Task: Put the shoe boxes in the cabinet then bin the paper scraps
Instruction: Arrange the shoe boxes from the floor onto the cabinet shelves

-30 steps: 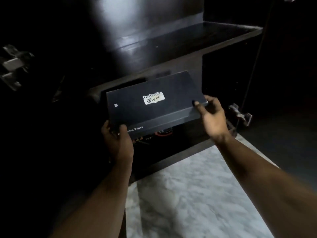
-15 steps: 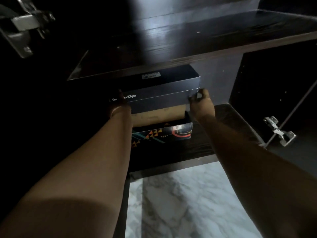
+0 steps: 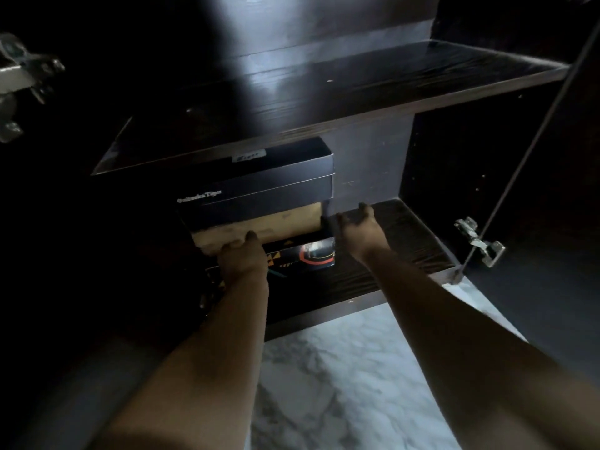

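dark box: we see the dark shoe box (image 3: 259, 183) with pale lettering sitting on top of a tan box (image 3: 266, 227), inside the cabinet's lower compartment under the shelf (image 3: 324, 102).
patterned box: the patterned box (image 3: 311, 254) lies at the bottom of the stack.
left hand: our left hand (image 3: 242, 258) rests against the tan box's front lower edge, fingers laid on it.
right hand: our right hand (image 3: 358, 227) hovers just beside the stack's right end, fingers loosely spread, holding nothing.
cabinet floor: the dark wood cabinet floor (image 3: 373, 254) lies under the stack.
hinge: a metal hinge (image 3: 480, 241) sits at right.
floor: we see a marble floor (image 3: 341, 384) below.
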Motion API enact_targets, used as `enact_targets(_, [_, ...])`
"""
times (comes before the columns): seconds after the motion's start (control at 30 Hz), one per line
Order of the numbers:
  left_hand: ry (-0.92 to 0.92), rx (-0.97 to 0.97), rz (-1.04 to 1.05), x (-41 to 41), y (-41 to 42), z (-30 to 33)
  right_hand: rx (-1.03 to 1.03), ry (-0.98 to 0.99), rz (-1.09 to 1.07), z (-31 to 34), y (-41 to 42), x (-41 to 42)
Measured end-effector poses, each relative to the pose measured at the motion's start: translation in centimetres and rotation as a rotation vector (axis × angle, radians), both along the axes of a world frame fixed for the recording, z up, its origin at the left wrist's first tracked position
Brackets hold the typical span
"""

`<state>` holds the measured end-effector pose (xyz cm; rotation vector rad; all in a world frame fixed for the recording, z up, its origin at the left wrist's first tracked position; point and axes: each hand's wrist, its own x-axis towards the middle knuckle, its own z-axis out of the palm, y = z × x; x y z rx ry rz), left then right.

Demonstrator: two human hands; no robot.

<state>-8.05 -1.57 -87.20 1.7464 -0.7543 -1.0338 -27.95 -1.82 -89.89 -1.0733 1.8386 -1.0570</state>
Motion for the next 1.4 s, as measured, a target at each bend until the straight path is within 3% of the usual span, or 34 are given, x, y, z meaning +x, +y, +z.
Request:
enact_targets(0.13, [-0.34, 0.064, -0.34, -5.1, 4.0, -4.1, 0.199, 0.114, -0.079, -3.4, 6.6, -3.3])
enact_targets(0.3, [-0.35, 0.199, -0.858, -14.2, 11.3, -6.3, 0.401, 0.308, -0.018, -6.6, 17.3, -8.7])
enact_targets(0.43, [-0.451, 0.186, -1.134, -22.0, 18.7, -6.9, 0.655, 0.428, 0.002, -8.0, 29.1, -14.4])
enact_targets(0.7, [-0.453, 0.164, -1.665, -37.3, 38.8, -5.7, 0.784, 0.45, -0.455, -4.6, 57.1, -26.0])
enact_targets(0.97, [-0.288, 0.037, -2.058, -45.2, 62.8, -2.4, 0.847, 0.506, -1.112, 3.0, 85.5, -25.8])
enact_targets(1.07, [-0.293, 0.082, -2.244, -45.8, 70.9, -3.1, 0.907, 0.419, -1.38, 3.0, 94.0, -24.5])
enact_targets(1.17, [-0.298, 0.2, -2.431, -44.8, 77.3, -4.1, 0.999, 0.196, -1.577, 1.3, 99.8, -23.0])
enact_targets(1.27, [-0.264, 0.476, -2.547, -43.3, 82.2, -6.0, 0.927, -0.033, -1.622, -2.0, 103.3, -21.5])
enact_targets(1.4, [-0.095, 0.68, -2.496, -42.5, 85.6, -8.1, 0.731, -0.071, -1.627, -2.6, 104.9, -20.6])
